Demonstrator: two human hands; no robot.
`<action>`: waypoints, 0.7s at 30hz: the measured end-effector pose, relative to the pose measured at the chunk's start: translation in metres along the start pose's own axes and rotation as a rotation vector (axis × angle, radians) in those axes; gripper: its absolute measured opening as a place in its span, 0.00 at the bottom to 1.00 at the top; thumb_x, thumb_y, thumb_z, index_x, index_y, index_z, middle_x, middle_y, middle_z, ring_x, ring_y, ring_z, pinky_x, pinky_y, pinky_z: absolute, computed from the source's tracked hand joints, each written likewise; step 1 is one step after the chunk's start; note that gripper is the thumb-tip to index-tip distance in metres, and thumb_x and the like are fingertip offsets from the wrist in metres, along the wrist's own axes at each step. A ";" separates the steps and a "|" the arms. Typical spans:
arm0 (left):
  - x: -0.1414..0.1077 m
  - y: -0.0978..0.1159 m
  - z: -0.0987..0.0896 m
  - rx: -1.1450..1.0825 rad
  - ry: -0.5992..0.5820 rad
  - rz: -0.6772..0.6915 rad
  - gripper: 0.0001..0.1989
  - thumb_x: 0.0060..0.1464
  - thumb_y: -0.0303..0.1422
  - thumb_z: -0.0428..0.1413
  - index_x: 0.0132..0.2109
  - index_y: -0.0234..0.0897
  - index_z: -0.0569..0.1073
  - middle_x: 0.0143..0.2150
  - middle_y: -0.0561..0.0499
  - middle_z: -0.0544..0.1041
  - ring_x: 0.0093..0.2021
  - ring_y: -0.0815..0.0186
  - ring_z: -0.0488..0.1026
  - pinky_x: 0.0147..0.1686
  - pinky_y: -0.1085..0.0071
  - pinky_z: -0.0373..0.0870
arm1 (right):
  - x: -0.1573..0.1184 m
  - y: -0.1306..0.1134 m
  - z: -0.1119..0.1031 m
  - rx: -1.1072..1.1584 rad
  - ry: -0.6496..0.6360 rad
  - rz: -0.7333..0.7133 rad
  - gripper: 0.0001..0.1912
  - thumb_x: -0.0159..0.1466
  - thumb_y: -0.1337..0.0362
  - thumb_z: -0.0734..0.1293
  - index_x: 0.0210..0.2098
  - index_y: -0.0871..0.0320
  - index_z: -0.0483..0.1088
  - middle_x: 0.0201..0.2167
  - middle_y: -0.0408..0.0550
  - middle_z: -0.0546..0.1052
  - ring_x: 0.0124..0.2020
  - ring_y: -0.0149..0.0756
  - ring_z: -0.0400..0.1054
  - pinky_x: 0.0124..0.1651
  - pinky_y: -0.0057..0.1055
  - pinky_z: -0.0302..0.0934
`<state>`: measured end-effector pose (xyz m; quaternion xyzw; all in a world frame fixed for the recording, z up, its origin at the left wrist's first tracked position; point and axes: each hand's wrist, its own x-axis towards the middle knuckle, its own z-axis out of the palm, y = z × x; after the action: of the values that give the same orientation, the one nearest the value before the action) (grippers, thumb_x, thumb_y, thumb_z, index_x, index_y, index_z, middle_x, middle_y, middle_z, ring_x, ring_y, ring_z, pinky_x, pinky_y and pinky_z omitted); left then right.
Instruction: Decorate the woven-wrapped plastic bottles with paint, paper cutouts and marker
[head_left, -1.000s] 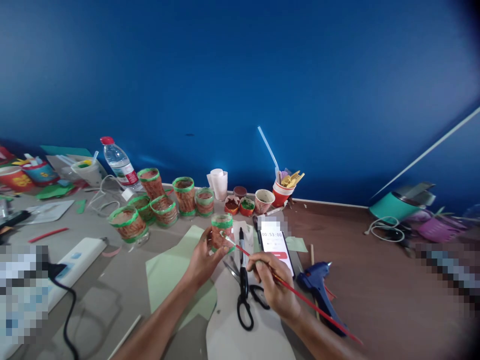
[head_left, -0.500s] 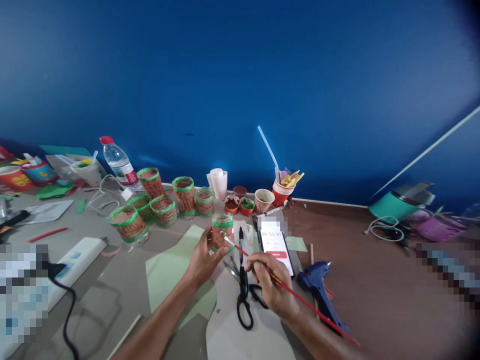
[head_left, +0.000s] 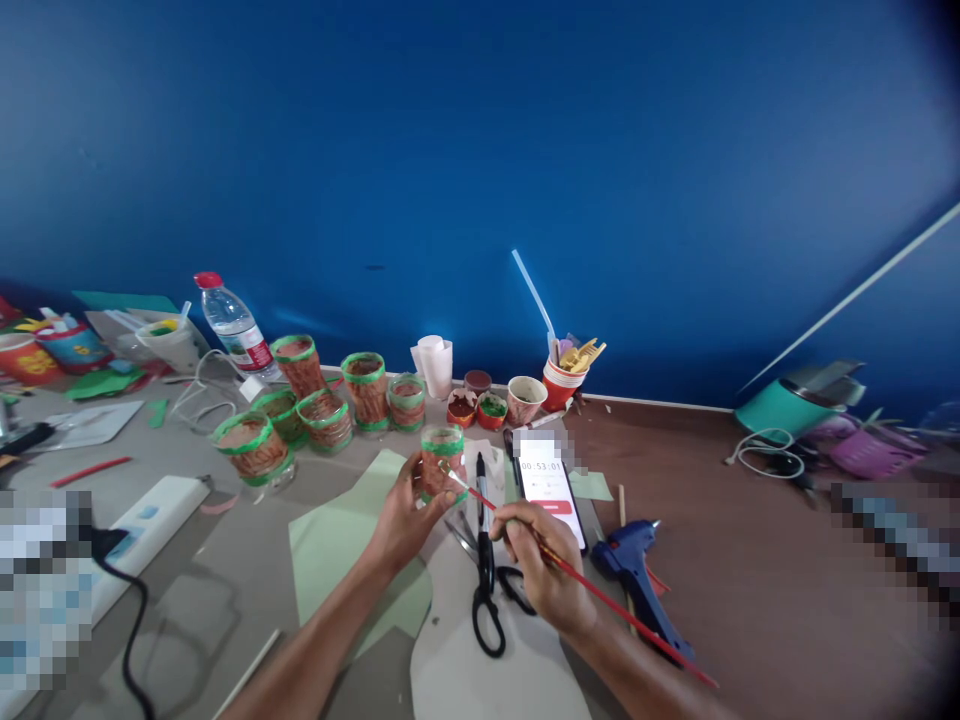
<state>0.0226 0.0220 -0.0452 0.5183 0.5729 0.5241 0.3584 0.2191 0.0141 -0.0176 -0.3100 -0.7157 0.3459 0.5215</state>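
A small clear cup [head_left: 437,462], painted brown with a green rim, is gripped upright in my left hand [head_left: 405,512]. My right hand [head_left: 541,560] pinches a long red paintbrush [head_left: 611,600], its tip at the cup's side beside a light green mark. Beneath my hands lie black-handled scissors [head_left: 489,620] and a black marker [head_left: 482,510]. Small paint pots stand behind the cup, one with brown paint [head_left: 462,405] and one with green paint [head_left: 493,408]. Several more brown cups with green rims, including a tall one [head_left: 365,395], stand to the left.
A phone [head_left: 553,490] showing a timer lies right of the cup, with a blue glue gun [head_left: 641,575] beyond it. Green paper [head_left: 337,545] lies under my left arm. A water bottle [head_left: 234,325] and a power strip [head_left: 150,530] are at left. Behind everything rises a blue wall [head_left: 420,150].
The whole view has shifted very slightly. Both hands keep their hold, and the brush tip stays at the side of the cup.
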 end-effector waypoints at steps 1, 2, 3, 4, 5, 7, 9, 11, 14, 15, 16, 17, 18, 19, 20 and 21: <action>0.000 0.000 0.000 0.002 -0.003 -0.003 0.27 0.47 0.41 0.62 0.52 0.37 0.67 0.43 0.46 0.77 0.44 0.58 0.74 0.44 0.62 0.69 | 0.000 0.000 0.000 0.000 -0.002 0.005 0.09 0.65 0.69 0.59 0.37 0.57 0.71 0.26 0.44 0.76 0.21 0.29 0.66 0.24 0.25 0.61; 0.000 -0.001 -0.001 0.000 -0.004 -0.008 0.27 0.46 0.41 0.62 0.52 0.37 0.67 0.43 0.46 0.77 0.44 0.58 0.74 0.44 0.63 0.68 | -0.001 0.000 -0.001 -0.001 -0.005 0.007 0.09 0.65 0.69 0.59 0.37 0.57 0.71 0.26 0.44 0.76 0.21 0.29 0.66 0.24 0.25 0.61; 0.000 -0.001 -0.001 -0.001 -0.002 -0.012 0.27 0.46 0.41 0.62 0.51 0.37 0.67 0.43 0.46 0.77 0.44 0.58 0.74 0.44 0.63 0.68 | -0.001 0.000 -0.001 -0.002 -0.007 0.007 0.10 0.65 0.69 0.59 0.37 0.57 0.71 0.26 0.45 0.76 0.21 0.29 0.66 0.24 0.25 0.61; 0.000 -0.001 -0.001 0.000 0.001 -0.013 0.26 0.46 0.41 0.63 0.51 0.37 0.68 0.43 0.46 0.76 0.44 0.58 0.74 0.44 0.63 0.68 | -0.002 0.000 -0.001 -0.004 -0.006 0.008 0.10 0.65 0.69 0.59 0.37 0.57 0.71 0.26 0.45 0.76 0.22 0.29 0.67 0.24 0.25 0.62; 0.000 -0.002 -0.001 0.003 0.006 -0.014 0.26 0.45 0.41 0.63 0.51 0.37 0.68 0.43 0.46 0.76 0.44 0.57 0.74 0.44 0.62 0.68 | -0.002 0.000 -0.001 -0.006 -0.003 0.008 0.10 0.65 0.68 0.59 0.37 0.57 0.71 0.26 0.45 0.76 0.22 0.29 0.67 0.24 0.25 0.62; 0.000 -0.002 -0.001 0.012 0.010 -0.019 0.27 0.46 0.41 0.63 0.51 0.37 0.68 0.43 0.45 0.76 0.44 0.57 0.74 0.44 0.62 0.68 | -0.001 0.000 -0.001 -0.010 0.005 0.012 0.10 0.65 0.68 0.59 0.37 0.57 0.72 0.27 0.45 0.77 0.22 0.30 0.67 0.24 0.25 0.62; 0.000 -0.002 0.000 0.009 0.003 -0.023 0.27 0.46 0.41 0.63 0.52 0.37 0.67 0.44 0.45 0.76 0.45 0.57 0.74 0.45 0.61 0.68 | -0.001 0.000 0.000 -0.011 0.006 0.012 0.10 0.65 0.68 0.59 0.37 0.57 0.72 0.27 0.46 0.77 0.22 0.30 0.67 0.24 0.25 0.63; 0.000 -0.002 0.000 -0.004 0.000 -0.023 0.28 0.46 0.41 0.63 0.53 0.37 0.67 0.44 0.45 0.76 0.45 0.57 0.74 0.45 0.61 0.68 | 0.000 0.000 0.001 -0.004 -0.009 0.003 0.10 0.65 0.69 0.59 0.37 0.57 0.72 0.27 0.46 0.77 0.22 0.30 0.68 0.24 0.25 0.63; 0.001 -0.004 0.000 -0.009 0.015 -0.028 0.29 0.45 0.41 0.63 0.53 0.37 0.67 0.44 0.45 0.76 0.45 0.57 0.74 0.46 0.61 0.68 | 0.001 -0.003 0.002 0.006 -0.013 -0.011 0.10 0.65 0.69 0.59 0.37 0.57 0.72 0.26 0.46 0.77 0.23 0.30 0.69 0.25 0.25 0.63; 0.001 -0.004 0.000 -0.008 0.020 -0.032 0.29 0.45 0.41 0.63 0.53 0.37 0.67 0.45 0.45 0.76 0.45 0.56 0.73 0.46 0.61 0.68 | 0.001 -0.003 0.002 0.004 -0.005 -0.012 0.10 0.65 0.69 0.59 0.37 0.57 0.72 0.26 0.46 0.77 0.23 0.30 0.69 0.25 0.25 0.64; 0.001 -0.005 0.000 -0.009 0.020 -0.036 0.29 0.45 0.41 0.63 0.53 0.37 0.67 0.45 0.44 0.76 0.46 0.56 0.73 0.46 0.61 0.68 | 0.001 -0.004 0.002 0.000 0.006 -0.012 0.10 0.65 0.69 0.59 0.37 0.57 0.72 0.26 0.46 0.77 0.23 0.30 0.69 0.25 0.25 0.64; 0.001 -0.005 0.000 -0.013 0.017 -0.037 0.29 0.45 0.41 0.63 0.53 0.37 0.67 0.45 0.44 0.76 0.46 0.56 0.73 0.46 0.60 0.68 | 0.001 -0.004 0.002 -0.005 0.014 -0.010 0.10 0.65 0.69 0.59 0.37 0.57 0.72 0.26 0.46 0.77 0.23 0.31 0.69 0.25 0.25 0.63; 0.001 -0.005 0.000 -0.020 0.012 -0.037 0.29 0.45 0.41 0.63 0.53 0.37 0.67 0.45 0.44 0.76 0.46 0.56 0.73 0.46 0.60 0.68 | 0.001 -0.004 0.002 -0.008 0.016 -0.008 0.10 0.65 0.69 0.59 0.37 0.57 0.72 0.26 0.46 0.77 0.23 0.30 0.69 0.24 0.25 0.63; 0.001 -0.005 0.000 -0.028 0.007 -0.036 0.30 0.45 0.41 0.63 0.53 0.37 0.67 0.45 0.44 0.76 0.46 0.56 0.73 0.46 0.60 0.68 | 0.001 -0.004 0.002 -0.010 0.014 -0.007 0.10 0.65 0.69 0.59 0.37 0.57 0.72 0.27 0.46 0.77 0.23 0.30 0.69 0.24 0.25 0.63; 0.001 -0.005 0.000 -0.034 0.006 -0.035 0.30 0.45 0.41 0.63 0.53 0.37 0.67 0.45 0.44 0.76 0.46 0.57 0.74 0.46 0.61 0.68 | 0.001 -0.004 0.002 -0.010 0.007 -0.006 0.10 0.65 0.69 0.59 0.37 0.57 0.72 0.26 0.46 0.77 0.23 0.30 0.69 0.24 0.25 0.63; 0.001 -0.005 0.000 -0.036 0.009 -0.035 0.30 0.44 0.41 0.64 0.53 0.37 0.67 0.44 0.45 0.76 0.45 0.57 0.74 0.46 0.61 0.68 | 0.001 -0.004 0.002 -0.007 0.000 -0.007 0.10 0.65 0.68 0.59 0.37 0.57 0.72 0.26 0.46 0.77 0.23 0.30 0.69 0.24 0.25 0.63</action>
<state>0.0215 0.0236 -0.0495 0.4994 0.5741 0.5301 0.3741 0.2167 0.0126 -0.0145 -0.3094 -0.7181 0.3413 0.5217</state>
